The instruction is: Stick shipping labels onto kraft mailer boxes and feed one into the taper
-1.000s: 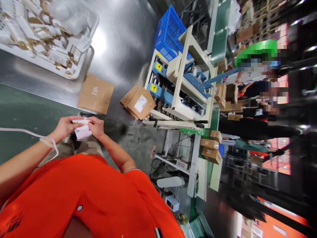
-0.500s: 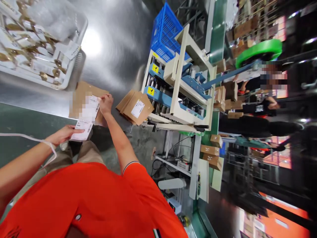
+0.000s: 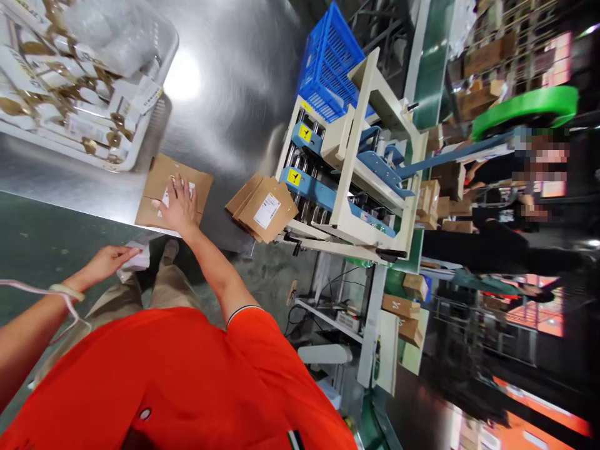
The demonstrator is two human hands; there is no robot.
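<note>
A flat brown cardboard mailer (image 3: 149, 199) lies at the near edge of the metal table. My right hand (image 3: 179, 206) rests flat on it, fingers spread, covering most of a white shipping label (image 3: 165, 199). Below the table edge, my left hand (image 3: 110, 259) pinches white shipping labels (image 3: 139, 257) between thumb and fingers. To the right of that mailer, several cardboard mailers (image 3: 269, 219) sit in an uneven stack, the top one bearing a white label.
A white basket (image 3: 140, 140) full of small packaged items with gold-coloured parts stands on the metal table (image 3: 234, 81). Right of it are a blue crate (image 3: 328, 62) and a carton-sealing machine (image 3: 344, 162) with rollers. Boxes and people appear beyond a green conveyor (image 3: 429, 69).
A label strip was stretched between both hands over the mailer; now a label lies on the mailer under my flattened right hand. My left hand has drawn down and away with the remaining labels.
</note>
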